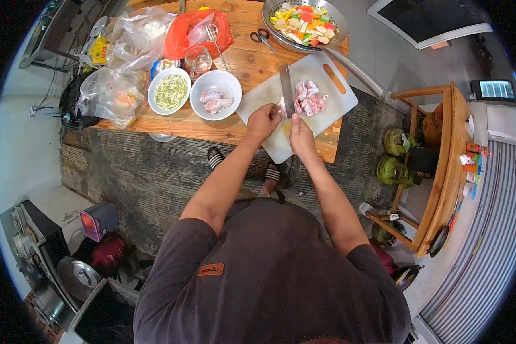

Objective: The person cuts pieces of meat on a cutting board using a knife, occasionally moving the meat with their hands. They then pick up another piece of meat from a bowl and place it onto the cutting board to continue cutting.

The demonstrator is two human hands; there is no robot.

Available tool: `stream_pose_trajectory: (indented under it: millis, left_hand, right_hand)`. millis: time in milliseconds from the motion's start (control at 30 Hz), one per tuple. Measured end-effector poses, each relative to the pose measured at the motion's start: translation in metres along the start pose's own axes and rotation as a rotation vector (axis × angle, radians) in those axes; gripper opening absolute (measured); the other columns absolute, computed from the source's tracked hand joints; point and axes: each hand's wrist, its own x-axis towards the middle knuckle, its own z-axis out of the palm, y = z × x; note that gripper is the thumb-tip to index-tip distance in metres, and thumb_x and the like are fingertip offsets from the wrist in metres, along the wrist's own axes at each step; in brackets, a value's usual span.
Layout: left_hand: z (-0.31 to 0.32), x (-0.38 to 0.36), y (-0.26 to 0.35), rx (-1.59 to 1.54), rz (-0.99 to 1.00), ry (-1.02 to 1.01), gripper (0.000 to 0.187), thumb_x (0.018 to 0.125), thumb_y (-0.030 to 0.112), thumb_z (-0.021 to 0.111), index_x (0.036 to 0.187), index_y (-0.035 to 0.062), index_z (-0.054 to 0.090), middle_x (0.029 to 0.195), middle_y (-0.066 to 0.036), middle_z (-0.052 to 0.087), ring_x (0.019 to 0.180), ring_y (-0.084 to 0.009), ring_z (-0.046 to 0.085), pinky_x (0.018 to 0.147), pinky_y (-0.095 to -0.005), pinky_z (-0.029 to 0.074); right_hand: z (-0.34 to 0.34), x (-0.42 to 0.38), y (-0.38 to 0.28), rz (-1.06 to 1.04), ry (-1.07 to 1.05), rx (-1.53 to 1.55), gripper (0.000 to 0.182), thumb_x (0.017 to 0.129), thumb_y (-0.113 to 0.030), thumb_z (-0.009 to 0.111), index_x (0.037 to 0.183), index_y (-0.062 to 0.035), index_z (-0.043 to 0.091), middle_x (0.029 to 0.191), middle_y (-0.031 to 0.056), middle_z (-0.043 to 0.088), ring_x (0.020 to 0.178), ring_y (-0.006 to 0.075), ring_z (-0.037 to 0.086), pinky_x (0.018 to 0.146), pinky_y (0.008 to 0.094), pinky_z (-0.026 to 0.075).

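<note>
A white cutting board lies on the wooden table. Pink raw meat pieces are piled on it. My right hand is shut on the handle of a cleaver, whose blade points away from me, just left of the pile. My left hand rests on the board to the left of the blade, its fingers on a piece of meat by the blade's edge.
Left of the board stand a white bowl of meat and a white bowl of pale shreds. A metal pan of cut vegetables, scissors, a glass and plastic bags sit further back. A wooden shelf stands to the right.
</note>
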Motion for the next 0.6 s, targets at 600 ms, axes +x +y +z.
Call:
stream_pose_trajectory:
  millis: [600]
  left_hand:
    - [-0.006,0.0,0.001,-0.094,-0.058,0.004,0.028,0.087,0.03,0.074,0.098,0.0047,0.069,0.076,-0.013,0.068,0.071,-0.0299,0.066,0.068,-0.0381,0.053]
  right_hand:
    - [0.0,0.004,-0.004,0.031,-0.035,-0.041,0.067,0.106,-0.055,0.036,0.114,0.0054,0.064,0.105,0.0354,0.066,0.106,0.0536,0.061,0.09,0.052,0.048]
